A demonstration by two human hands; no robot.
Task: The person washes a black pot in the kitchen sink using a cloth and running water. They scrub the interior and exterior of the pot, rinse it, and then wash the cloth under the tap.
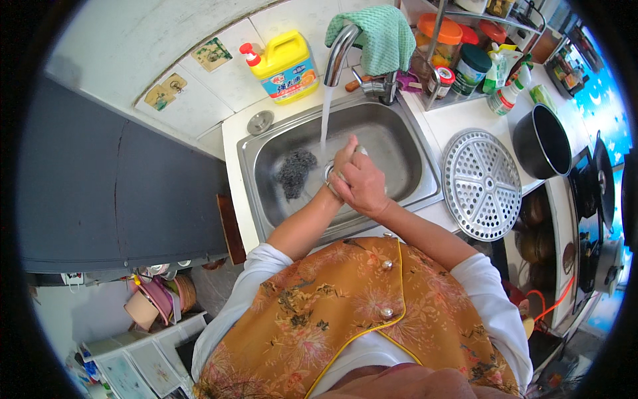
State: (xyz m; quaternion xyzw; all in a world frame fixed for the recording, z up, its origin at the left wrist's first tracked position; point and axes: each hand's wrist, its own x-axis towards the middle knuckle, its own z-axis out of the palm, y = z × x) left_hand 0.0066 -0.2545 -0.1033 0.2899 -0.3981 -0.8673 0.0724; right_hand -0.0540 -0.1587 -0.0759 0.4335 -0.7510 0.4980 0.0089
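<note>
Water runs from the chrome faucet [341,52] into the stainless-steel sink [398,119]. Over the basin, just right of the stream, my left hand [344,157] and my right hand [366,187] are pressed together. My right hand lies over my left around the wrist and palm. A small pale thing [361,149] shows between them; what it is and which hand grips it cannot be made out. A bracelet circles my left wrist. In the basin's left part lies a dark scouring pad [295,172], touched by neither hand.
A yellow detergent jug [289,67] and a metal sink strainer [260,122] stand behind the sink. A green cloth [386,42] hangs over the faucet. To the right are a perforated steamer plate [482,184], a black pot [542,142] and a rack [433,60] with jars.
</note>
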